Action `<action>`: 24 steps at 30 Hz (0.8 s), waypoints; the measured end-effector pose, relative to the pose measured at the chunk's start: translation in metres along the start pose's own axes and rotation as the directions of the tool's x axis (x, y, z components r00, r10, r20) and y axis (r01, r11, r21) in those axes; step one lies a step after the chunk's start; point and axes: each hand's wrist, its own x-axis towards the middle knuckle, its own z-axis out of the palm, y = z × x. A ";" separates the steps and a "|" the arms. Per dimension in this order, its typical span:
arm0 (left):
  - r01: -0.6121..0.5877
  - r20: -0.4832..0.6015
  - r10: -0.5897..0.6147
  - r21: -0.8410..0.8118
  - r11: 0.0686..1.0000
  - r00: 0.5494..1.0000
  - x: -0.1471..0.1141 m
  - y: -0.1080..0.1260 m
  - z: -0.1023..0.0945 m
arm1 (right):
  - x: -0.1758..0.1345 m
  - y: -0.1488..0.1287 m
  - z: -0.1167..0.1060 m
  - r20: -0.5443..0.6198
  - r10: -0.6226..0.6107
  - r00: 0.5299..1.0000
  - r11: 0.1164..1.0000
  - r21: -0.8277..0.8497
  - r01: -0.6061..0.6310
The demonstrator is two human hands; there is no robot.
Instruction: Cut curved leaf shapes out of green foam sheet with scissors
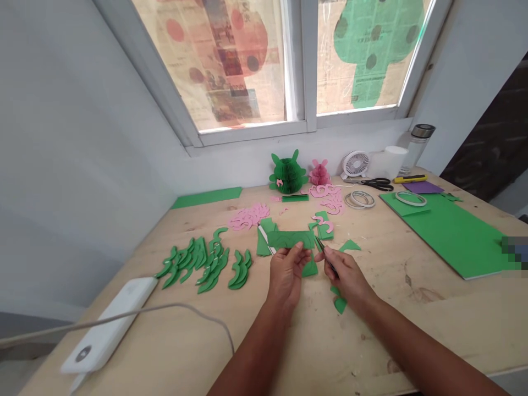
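My left hand (289, 269) pinches a green paper strip (289, 239) with curved outlines drawn on it, held above the table. Small dark scissors (319, 245) are in my right hand (346, 272), their tips at the strip's right end. Under and behind the strip lie green paper pieces (266, 226) and a white-edged slim object (266, 239). Pink curved cutouts (328, 224) rest on another green piece just beyond my right hand. Green scraps (340, 305) are scattered close to it. To the left sit stacks of curved green cutouts (212, 269).
Along the wall stand a green paper honeycomb figure (287, 175), a pink one (319, 173), a small fan (355, 164) and a bottle (416, 146). Black-handled scissors (377, 183), tape rolls (359, 199) and green sheets (454, 236) lie right. A cable (165, 306) crosses a white device (111, 324).
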 end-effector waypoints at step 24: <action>-0.045 0.017 0.046 -0.017 0.999 0.999 -0.012 -0.007 0.009 | -0.005 0.001 0.005 0.050 0.007 0.999 1.000 0.014 -0.008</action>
